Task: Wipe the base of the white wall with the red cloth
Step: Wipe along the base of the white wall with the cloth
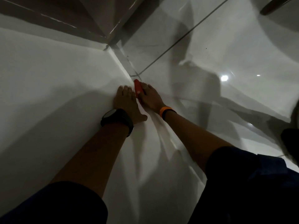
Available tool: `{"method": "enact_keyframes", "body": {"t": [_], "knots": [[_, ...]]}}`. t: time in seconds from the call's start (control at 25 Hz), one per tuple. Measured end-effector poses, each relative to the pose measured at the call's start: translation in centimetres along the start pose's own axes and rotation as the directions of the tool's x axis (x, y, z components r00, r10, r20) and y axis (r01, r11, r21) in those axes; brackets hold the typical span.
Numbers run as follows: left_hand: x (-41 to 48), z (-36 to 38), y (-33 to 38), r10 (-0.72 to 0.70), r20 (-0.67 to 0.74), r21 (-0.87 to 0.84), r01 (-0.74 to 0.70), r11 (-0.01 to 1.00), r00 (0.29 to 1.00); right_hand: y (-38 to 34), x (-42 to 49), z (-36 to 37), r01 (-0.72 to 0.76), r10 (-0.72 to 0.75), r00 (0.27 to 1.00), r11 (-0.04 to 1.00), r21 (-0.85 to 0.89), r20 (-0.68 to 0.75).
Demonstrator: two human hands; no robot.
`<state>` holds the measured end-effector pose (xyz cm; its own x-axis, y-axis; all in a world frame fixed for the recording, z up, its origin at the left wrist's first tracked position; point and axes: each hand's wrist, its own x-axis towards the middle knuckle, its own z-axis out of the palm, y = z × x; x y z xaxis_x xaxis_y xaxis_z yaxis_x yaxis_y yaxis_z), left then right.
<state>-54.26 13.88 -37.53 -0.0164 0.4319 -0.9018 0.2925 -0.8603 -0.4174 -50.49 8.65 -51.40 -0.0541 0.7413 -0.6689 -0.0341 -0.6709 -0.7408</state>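
The white wall (56, 75) fills the left of the head view and meets the glossy tiled floor along a line running from the centre toward the bottom. My right hand (151, 97), with an orange wristband, presses the red cloth (138, 88) against the wall's base. Only a narrow strip of the cloth shows beside the fingers. My left hand (127, 102), wearing a black watch, lies flat on the wall just left of the cloth, fingers spread, holding nothing.
A dark wooden frame or door edge (103, 28) meets the wall at the corner ahead. Grout lines cross the shiny floor tiles (210, 50). A dark furniture leg (275, 5) stands at top right. My dark-sleeved knee or shoe (291, 139) sits at the right edge.
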Motion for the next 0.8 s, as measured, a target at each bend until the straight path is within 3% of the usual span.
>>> {"method": "enact_keyframes", "body": {"t": [0.24, 0.52, 0.72, 0.8], "knots": [[-0.2, -0.5, 0.7, 0.036, 0.013, 0.021, -0.036, 0.999, 0.999, 5.8, -11.5, 1.6, -0.277, 0.278, 0.947, 0.96, 0.028, -0.16], [-0.8, 1.5, 3.3, 0.062, 0.047, 0.057, -0.064, 0.996, 0.997, 5.9, -7.5, 1.1, -0.141, 0.142, 0.988, 0.99, 0.025, -0.053], [-2.0, 1.8, 6.2, 0.109, 0.058, 0.075, -0.113, 0.991, 0.992, 11.4, -17.5, 2.5, -0.37, 0.38, 0.915, 0.924, 0.094, -0.133], [-2.4, 2.0, 7.3, 0.124, 0.058, 0.084, -0.128, 0.988, 0.991, 12.1, -17.3, 2.7, -0.39, 0.399, 0.906, 0.916, 0.09, -0.142]]}}
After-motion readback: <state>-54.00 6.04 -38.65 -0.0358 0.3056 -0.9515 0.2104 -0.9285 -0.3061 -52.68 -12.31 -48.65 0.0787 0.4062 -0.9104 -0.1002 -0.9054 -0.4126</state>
